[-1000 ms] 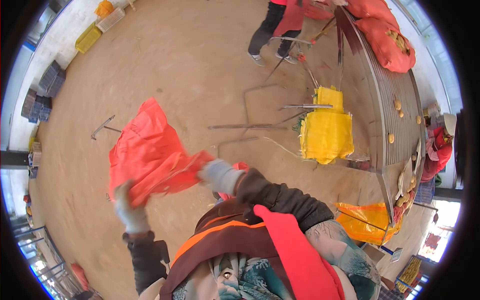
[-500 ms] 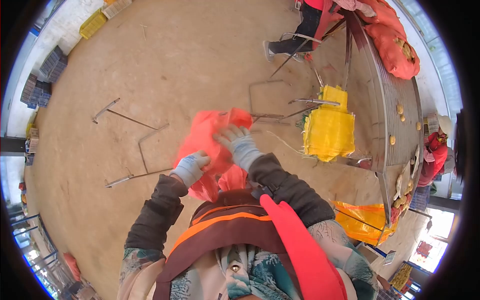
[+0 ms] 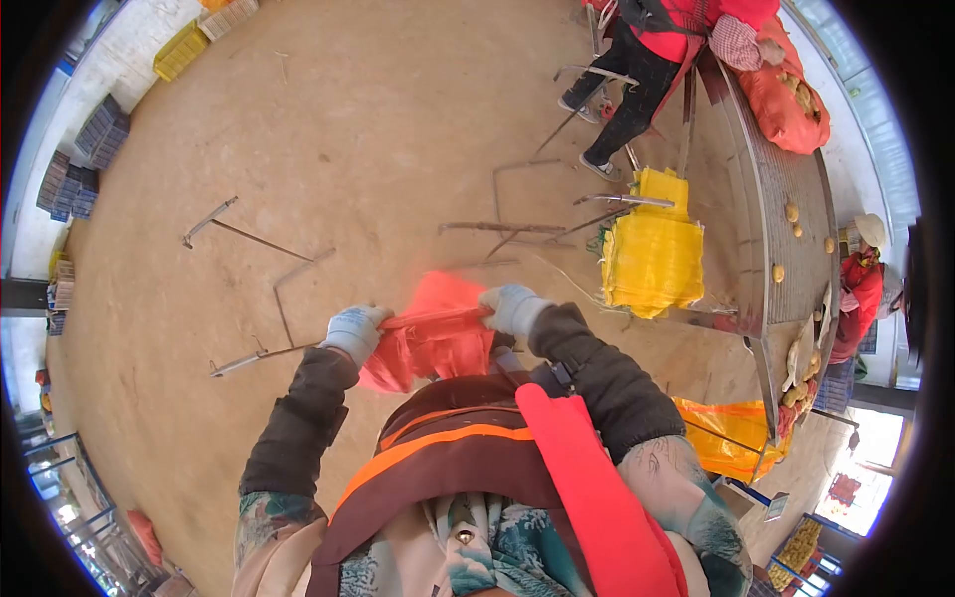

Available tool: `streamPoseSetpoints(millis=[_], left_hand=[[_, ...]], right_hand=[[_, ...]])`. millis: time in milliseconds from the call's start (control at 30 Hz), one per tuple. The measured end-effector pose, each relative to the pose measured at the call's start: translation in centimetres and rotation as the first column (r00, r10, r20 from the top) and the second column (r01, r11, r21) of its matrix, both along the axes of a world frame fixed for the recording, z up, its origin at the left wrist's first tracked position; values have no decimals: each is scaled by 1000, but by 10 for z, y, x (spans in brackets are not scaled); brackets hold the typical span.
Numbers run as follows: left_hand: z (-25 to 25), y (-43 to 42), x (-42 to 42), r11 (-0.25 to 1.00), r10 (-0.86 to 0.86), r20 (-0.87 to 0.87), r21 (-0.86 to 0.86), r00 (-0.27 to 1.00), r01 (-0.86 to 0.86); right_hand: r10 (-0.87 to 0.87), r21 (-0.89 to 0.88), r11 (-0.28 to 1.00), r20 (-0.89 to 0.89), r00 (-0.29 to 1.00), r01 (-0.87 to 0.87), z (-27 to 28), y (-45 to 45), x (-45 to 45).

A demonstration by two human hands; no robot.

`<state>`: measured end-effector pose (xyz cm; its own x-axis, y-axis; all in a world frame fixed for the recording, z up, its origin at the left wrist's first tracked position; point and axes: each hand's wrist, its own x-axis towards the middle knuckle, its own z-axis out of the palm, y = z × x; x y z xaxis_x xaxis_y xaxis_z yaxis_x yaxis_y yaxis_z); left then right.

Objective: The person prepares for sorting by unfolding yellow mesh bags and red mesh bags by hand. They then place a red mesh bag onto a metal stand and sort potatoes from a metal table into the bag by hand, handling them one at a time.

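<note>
Left of the yellow stack (image 3: 653,264), your left hand (image 3: 353,331) and right hand (image 3: 514,308) grip the red bag (image 3: 433,340) by its stretched edge, which might slip free if you tug unevenly.

Potatoes (image 3: 778,273) lie on a metal table (image 3: 786,189); yellow sacks (image 3: 653,261) sit nearby; a yellow crate (image 3: 181,52) stands well apart.

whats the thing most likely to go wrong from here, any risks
Most likely, the red bag could slip: the left hand and right hand seem to hold it only by its edges, in gloves.

The metal bars on the left might trip someone stepping that way.

Loose potatoes on the slatted table might roll off if it is bumped.
</note>
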<state>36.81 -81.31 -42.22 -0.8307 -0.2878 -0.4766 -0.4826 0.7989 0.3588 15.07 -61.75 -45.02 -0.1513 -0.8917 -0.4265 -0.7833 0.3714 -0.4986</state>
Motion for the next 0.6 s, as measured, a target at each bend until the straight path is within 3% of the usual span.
streamPoseSetpoints(millis=[33, 67, 133, 167, 233, 267, 300, 333, 367, 400, 433, 467, 533, 600], left_hand=[[-5, 0, -3, 986, -7, 2, -168, 1000, 7], [-10, 1, -8, 987, -6, -1, -162, 1000, 5], [-18, 4, -20, 938, 47, -49, -341, 998, -61], [-26, 5, -22, 940, 42, -48, -338, 998, -56], [-46, 2, -26, 930, 93, -82, -350, 992, -116], [-57, -1, -26, 931, 86, -85, -348, 993, -110], [-67, -3, -23, 975, 105, -145, -179, 984, -131], [-76, -1, -22, 991, 132, -197, -4, 972, -135], [-84, 3, -25, 992, 123, -196, -4, 973, -126], [-93, 6, -28, 922, 294, -223, 323, 929, -214], [-88, 10, -37, 744, 458, -188, 617, 869, -258], [-83, 11, -44, 746, 450, -189, 616, 873, -251], [-70, 11, -55, 916, 53, -305, 395, 951, 76], [-70, 10, -69, 933, -44, -270, 333, 962, 136]], right_hand=[[-91, 137, 988, 96, 991, 77, 7, 10, 2], [-90, 144, 987, 93, 992, 76, 7, 20, 3], [-272, 88, 956, -84, 959, 279, 5, 38, 1], [-277, 91, 954, -84, 957, 284, 3, 49, -2], [-162, 185, 958, -274, 948, 218, -3, 72, -10], [-234, 67, 962, -291, 928, 264, -11, 85, -16], [-238, 70, 961, -292, 926, 268, -31, 99, -21], [-438, -160, 893, -107, 892, 420, -60, 114, -25], [-574, -349, 740, 117, 811, 575, -68, 118, -27], [-581, -350, 735, 117, 805, 581, -75, 123, -32], [-698, -164, 564, 431, 573, 810, -77, 124, -37], [-724, 99, 381, 650, 231, 919, -77, 123, -43], [-739, 122, 311, 655, 160, 942, -91, 120, -60], [-746, 146, 243, 659, 89, 959, -102, 119, -79]])
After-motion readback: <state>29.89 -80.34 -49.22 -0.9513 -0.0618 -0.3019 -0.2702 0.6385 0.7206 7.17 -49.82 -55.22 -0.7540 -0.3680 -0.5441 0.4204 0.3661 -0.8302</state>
